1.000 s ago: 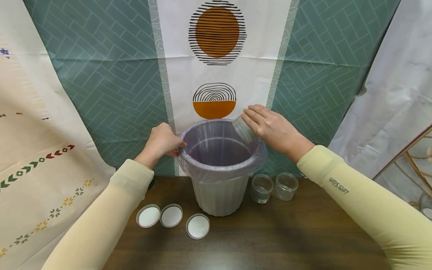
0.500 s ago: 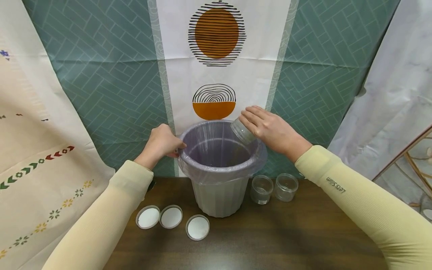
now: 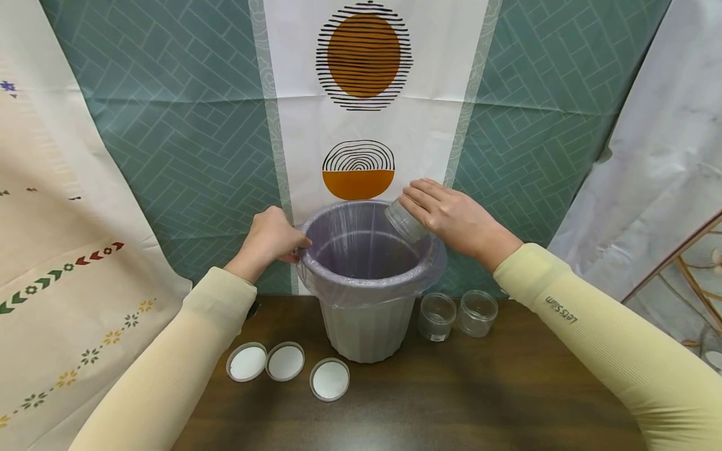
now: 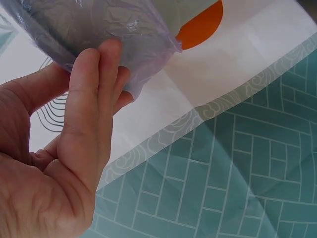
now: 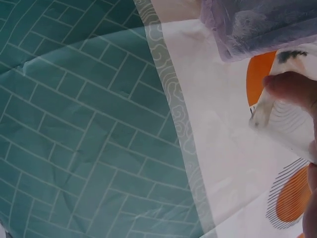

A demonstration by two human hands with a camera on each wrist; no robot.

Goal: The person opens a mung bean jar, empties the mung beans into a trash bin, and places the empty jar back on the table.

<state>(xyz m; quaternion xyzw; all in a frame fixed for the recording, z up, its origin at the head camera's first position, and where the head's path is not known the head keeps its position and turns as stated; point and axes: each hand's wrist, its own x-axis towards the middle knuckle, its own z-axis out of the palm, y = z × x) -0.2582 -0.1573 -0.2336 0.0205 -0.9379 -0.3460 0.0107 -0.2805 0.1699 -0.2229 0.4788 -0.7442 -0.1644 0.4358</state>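
A grey ribbed trash bin (image 3: pixel 366 332) with a thin purple liner (image 3: pixel 338 295) folded over its rim stands on the table. My left hand (image 3: pixel 273 235) pinches the bin's left rim through the liner, thumb on the inner side. In the left wrist view, the fingers (image 4: pixel 84 99) lie against the liner's outside. My right hand (image 3: pixel 451 213) grips a clear plastic jar (image 3: pixel 405 222), tilted mouth-down over the right side of the bin's opening. Some dark and brownish bits show in that jar (image 5: pixel 285 106) in the right wrist view. The bin's bottom is hard to make out.
Two clear jars (image 3: pixel 437 317) (image 3: pixel 477 313) without lids stand right of the bin. Three round lids with white inner discs (image 3: pixel 248 363) (image 3: pixel 286 361) (image 3: pixel 330 380) lie at the front left. A patterned cloth (image 3: pixel 186 125) hangs close behind the bin.
My right hand and its jar have shifted very slightly left and down, still tilted over the bin. The left hand keeps its place on the rim.
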